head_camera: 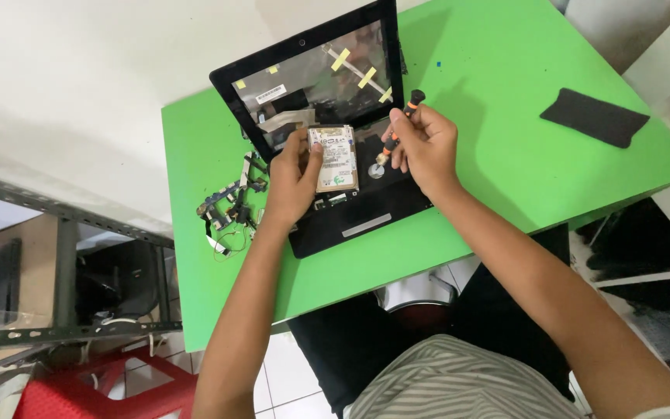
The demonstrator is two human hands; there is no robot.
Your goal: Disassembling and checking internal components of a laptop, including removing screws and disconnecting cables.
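A small black laptop (335, 225) lies open on the green table (505, 140), its screen panel bare, with strips of yellow tape. My left hand (290, 178) holds a silver hard drive (335, 157) by its left edge, just above the laptop's base. My right hand (424, 147) grips a black and orange screwdriver (398, 128), tip pointing down toward the drive's right side and the base.
Loose small boards, cables and wires (230, 206) lie on the table left of the laptop. A flat black pad (595, 116) rests at the far right. A metal shelf frame (56, 233) and a red plastic stool (102, 392) stand to the left below the table.
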